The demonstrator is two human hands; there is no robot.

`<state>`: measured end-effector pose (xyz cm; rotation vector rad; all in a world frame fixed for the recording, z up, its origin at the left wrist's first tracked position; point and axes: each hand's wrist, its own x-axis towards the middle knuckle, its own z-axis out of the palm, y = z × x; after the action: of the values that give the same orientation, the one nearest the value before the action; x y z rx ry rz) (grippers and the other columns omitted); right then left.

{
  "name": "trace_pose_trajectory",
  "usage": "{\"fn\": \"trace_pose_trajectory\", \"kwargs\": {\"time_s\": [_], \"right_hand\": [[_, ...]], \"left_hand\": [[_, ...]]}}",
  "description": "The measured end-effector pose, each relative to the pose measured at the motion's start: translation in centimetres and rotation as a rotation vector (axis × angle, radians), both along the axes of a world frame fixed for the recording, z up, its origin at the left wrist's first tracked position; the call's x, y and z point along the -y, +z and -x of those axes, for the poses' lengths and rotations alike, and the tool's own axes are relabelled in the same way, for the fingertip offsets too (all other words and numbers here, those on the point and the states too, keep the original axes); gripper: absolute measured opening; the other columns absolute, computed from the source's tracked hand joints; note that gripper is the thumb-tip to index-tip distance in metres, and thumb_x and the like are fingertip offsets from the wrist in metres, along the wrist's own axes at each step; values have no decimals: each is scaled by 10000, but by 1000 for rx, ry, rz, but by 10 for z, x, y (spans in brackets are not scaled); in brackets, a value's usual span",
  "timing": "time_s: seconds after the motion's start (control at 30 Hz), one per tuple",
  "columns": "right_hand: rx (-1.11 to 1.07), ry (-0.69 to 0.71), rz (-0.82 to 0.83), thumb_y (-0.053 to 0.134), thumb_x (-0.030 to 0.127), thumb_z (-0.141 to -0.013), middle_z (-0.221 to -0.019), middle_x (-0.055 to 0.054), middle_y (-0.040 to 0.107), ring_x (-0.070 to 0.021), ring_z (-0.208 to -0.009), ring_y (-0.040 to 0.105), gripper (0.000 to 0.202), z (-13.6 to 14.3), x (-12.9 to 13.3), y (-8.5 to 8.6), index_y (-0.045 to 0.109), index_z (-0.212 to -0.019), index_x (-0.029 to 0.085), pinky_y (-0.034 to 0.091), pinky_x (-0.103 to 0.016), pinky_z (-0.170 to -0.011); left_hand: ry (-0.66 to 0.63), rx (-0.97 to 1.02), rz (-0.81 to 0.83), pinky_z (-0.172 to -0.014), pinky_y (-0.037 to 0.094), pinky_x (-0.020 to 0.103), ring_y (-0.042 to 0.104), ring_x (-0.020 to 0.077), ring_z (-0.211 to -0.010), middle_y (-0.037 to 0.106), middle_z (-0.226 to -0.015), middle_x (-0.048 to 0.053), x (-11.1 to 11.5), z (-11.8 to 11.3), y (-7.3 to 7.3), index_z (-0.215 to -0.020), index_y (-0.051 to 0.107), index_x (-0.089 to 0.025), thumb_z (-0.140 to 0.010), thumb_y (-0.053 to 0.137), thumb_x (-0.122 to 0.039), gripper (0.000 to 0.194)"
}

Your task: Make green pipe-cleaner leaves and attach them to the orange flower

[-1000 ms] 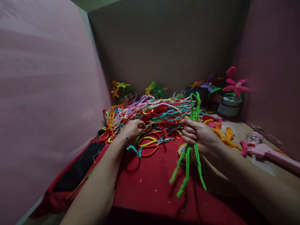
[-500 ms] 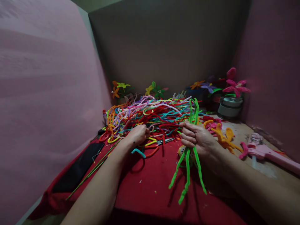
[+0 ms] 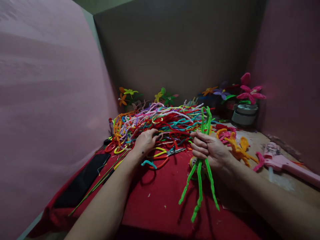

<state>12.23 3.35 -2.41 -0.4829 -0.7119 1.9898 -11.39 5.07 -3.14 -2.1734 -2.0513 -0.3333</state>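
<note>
Bright green pipe cleaners [image 3: 199, 186] are gripped in my right hand [image 3: 208, 146], which is closed around their middle. Their bent loops stand above the fist and several loose ends hang below it. My left hand [image 3: 146, 142] reaches to the near edge of a heap of mixed-colour pipe cleaners [image 3: 167, 120]. Its fingers look slightly parted, with nothing visible held in them. Just right of that wrist lie scissors [image 3: 165, 154] with red and yellow handles, and a short turquoise pipe cleaner piece [image 3: 149, 163] rests by them.
A black phone [image 3: 82, 181] and thin green stems [image 3: 98, 183] lie at the left on the red cloth [image 3: 155, 213]. At the right are orange fuzzy petals [image 3: 241, 150] and a pink glue gun [image 3: 282, 161]. A pink flower [image 3: 251, 94] stands in a grey pot [image 3: 245, 115] behind.
My left hand has moved slightly up toward the heap, and its fingers have loosened from a closed curl. My right hand still holds the green pipe cleaners in nearly the same spot.
</note>
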Motion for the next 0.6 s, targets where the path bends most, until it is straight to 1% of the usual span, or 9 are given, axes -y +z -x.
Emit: {"fn": "trace_pose_trajectory", "kwargs": {"time_s": [0.1, 0.17, 0.23, 0.27, 0.33, 0.47, 0.5, 0.53, 0.6], "right_hand": [[-8, 6, 11, 386, 182, -868, -369, 96, 238, -38, -294, 135, 241, 0, 1, 0, 545, -698, 120, 184, -129, -263], [-9, 5, 14, 390, 181, -866, -371, 96, 237, -38, -294, 133, 242, 0, 0, -1, 547, -693, 119, 183, -131, -262], [-15, 7, 7, 416, 186, -854, -375, 98, 235, -37, -294, 135, 218, 0, 0, -3, 549, -694, 122, 184, -132, -263], [-21, 12, 0, 434, 190, -847, -378, 99, 236, -37, -294, 139, 202, 0, -1, -3, 549, -695, 124, 186, -132, -264], [-36, 17, -7, 450, 194, -838, -381, 100, 239, -37, -296, 142, 185, 0, -1, -4, 550, -698, 126, 191, -131, -267], [-43, 8, 1, 431, 190, -844, -378, 97, 241, -37, -300, 134, 205, 0, -1, -4, 553, -695, 120, 187, -129, -264], [-40, 9, 3, 435, 190, -842, -379, 97, 241, -37, -300, 131, 201, 0, 0, -4, 552, -694, 120, 186, -129, -263], [-37, 12, 4, 442, 192, -839, -379, 97, 241, -37, -300, 130, 196, 0, 0, -3, 551, -692, 122, 186, -129, -261], [-29, 15, -4, 440, 190, -839, -379, 98, 243, -36, -299, 128, 188, 0, 1, -3, 548, -700, 126, 188, -128, -260]], "left_hand": [[-32, -11, 30, -702, 427, 247, 580, 173, -812, 615, -875, 63, -4, -1, -5, -885, 674, -213, -818, 433, -312, 269], [-55, -18, 46, -670, 426, 238, 576, 161, -754, 601, -808, 56, -5, -2, -6, -783, 688, -200, -799, 458, -298, 251], [-63, -14, 35, -685, 426, 236, 572, 155, -751, 597, -801, 51, -4, -4, -5, -762, 683, -197, -799, 458, -290, 246], [-58, -8, 17, -709, 427, 239, 572, 157, -774, 600, -822, 50, -3, -4, -4, -790, 677, -198, -805, 451, -289, 243], [-31, 11, -37, -772, 423, 249, 564, 167, -860, 605, -909, 53, -1, -5, -2, -915, 642, -204, -821, 433, -289, 245], [47, 37, -144, -900, 372, 294, 487, 197, -1059, 546, -1118, 91, 0, -3, 0, -1198, 449, -178, -842, 401, -279, 373], [57, 37, -145, -905, 368, 303, 480, 205, -1071, 535, -1134, 105, -1, -2, -1, -1225, 416, -161, -839, 409, -288, 407], [58, 33, -128, -894, 376, 305, 491, 209, -1057, 541, -1121, 114, -2, -1, -2, -1221, 420, -148, -832, 424, -303, 418], [34, 19, -56, -835, 410, 289, 537, 205, -975, 581, -1036, 103, -5, 0, -4, -1136, 499, -149, -811, 462, -334, 376]]}}
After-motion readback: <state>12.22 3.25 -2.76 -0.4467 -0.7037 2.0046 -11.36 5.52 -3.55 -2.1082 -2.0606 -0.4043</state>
